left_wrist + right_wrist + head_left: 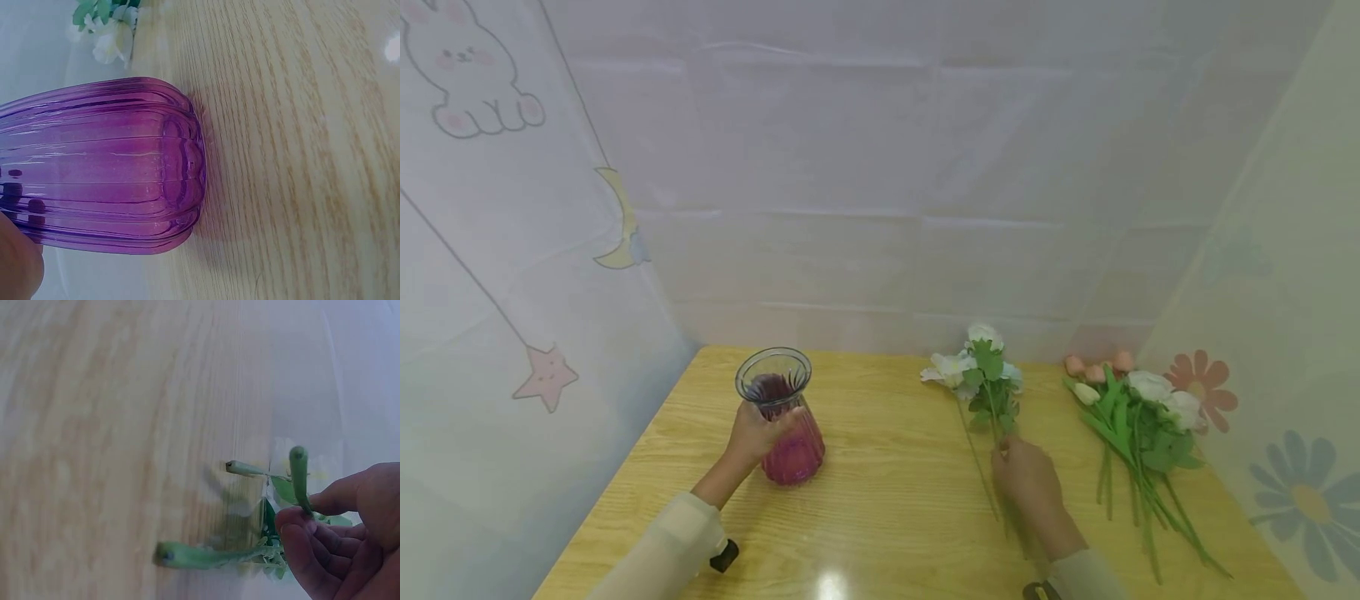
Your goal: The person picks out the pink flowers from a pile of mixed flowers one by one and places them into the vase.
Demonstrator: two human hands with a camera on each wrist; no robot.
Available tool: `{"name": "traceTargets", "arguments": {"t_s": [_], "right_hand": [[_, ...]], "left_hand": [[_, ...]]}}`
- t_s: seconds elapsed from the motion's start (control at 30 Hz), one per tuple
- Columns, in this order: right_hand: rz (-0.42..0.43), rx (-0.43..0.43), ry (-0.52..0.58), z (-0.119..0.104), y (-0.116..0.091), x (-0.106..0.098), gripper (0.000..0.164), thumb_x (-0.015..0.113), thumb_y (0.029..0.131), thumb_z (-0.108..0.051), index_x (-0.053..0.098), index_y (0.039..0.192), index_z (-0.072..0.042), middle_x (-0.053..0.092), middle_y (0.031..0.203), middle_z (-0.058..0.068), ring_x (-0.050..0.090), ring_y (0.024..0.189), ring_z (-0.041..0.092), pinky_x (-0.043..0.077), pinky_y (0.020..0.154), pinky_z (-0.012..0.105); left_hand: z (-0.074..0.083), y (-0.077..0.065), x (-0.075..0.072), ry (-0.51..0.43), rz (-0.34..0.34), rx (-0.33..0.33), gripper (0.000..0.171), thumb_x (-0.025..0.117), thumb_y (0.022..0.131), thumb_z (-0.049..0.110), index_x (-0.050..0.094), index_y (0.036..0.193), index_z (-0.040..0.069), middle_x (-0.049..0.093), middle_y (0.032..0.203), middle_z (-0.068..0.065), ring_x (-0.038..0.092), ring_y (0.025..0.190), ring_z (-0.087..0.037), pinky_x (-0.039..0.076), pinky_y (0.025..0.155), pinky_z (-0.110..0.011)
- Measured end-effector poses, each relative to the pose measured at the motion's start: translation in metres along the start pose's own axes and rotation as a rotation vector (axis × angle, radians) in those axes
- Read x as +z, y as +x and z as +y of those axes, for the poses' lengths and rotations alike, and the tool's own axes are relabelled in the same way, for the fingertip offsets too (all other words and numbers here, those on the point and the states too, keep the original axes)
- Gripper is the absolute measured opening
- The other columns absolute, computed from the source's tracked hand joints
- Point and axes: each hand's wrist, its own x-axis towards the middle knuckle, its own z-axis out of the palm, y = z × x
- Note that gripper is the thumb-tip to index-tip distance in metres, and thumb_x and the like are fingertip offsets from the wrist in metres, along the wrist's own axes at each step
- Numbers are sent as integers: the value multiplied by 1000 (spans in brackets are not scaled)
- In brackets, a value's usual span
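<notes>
A ribbed glass vase (795,457), clear at the flared rim and magenta lower down, stands upright on the wooden table. My left hand (758,437) grips it just below the rim; the left wrist view shows the vase's magenta base (125,162) on the tabletop. Over to the right, several white flowers (953,368) with green leaves lie with their stems toward me. My right hand (1030,485) is at those stems. In the right wrist view, thumb and forefinger pinch one green stem (299,475), while two other stem ends (203,556) show beside it.
Farther right lies another bunch of flowers (1150,433), with peach tulips (1096,372), white roses (1150,385) and long green stems. Printed sheets (850,167) hang behind the table and at both sides. The wooden tabletop (880,500) stretches between vase and flowers.
</notes>
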Motion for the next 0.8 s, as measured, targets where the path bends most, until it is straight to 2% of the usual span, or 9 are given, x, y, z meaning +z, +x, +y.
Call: {"name": "traceTargets", "arguments": {"t_s": [0.1, 0.33, 0.5, 0.63, 0.8], "right_hand": [[-9, -1, 2, 2, -1, 0, 33, 55, 99, -17, 63, 118, 9, 71, 100, 27, 62, 66, 21, 54, 56, 38], [-19, -11, 2, 6, -1, -1, 34, 56, 98, -15, 62, 120, 11, 71, 95, 24, 56, 58, 18, 50, 51, 33], [-26, -10, -3, 8, -2, -1, 35, 56, 99, -15, 61, 122, 11, 71, 101, 26, 57, 59, 17, 51, 52, 33], [-26, 0, -2, 9, -2, -3, 34, 55, 99, -15, 62, 122, 10, 72, 97, 25, 57, 57, 17, 50, 50, 31], [-2, 26, -21, 11, -2, -6, 30, 55, 99, -19, 66, 117, 3, 72, 94, 18, 57, 59, 19, 49, 50, 33]], "left_hand": [[0, 0, -1, 3, -2, 1, 52, 74, 80, 3, 51, 124, -12, 64, 109, -21, 58, 93, -8, 52, 83, -23], [3, -1, -2, 19, 1, 14, 51, 73, 80, 3, 51, 124, -13, 64, 109, -22, 58, 93, -7, 52, 83, -22], [1, -1, -2, 28, -3, 10, 52, 74, 80, 5, 51, 124, -12, 64, 110, -22, 58, 94, -6, 52, 85, -23], [-17, 2, -1, 13, 5, -4, 56, 76, 80, 6, 50, 128, -9, 64, 115, -22, 59, 98, -7, 52, 87, -22], [-39, 5, 0, 10, 18, -19, 60, 77, 80, 7, 49, 131, -6, 64, 118, -21, 58, 100, -7, 51, 88, -21]]}}
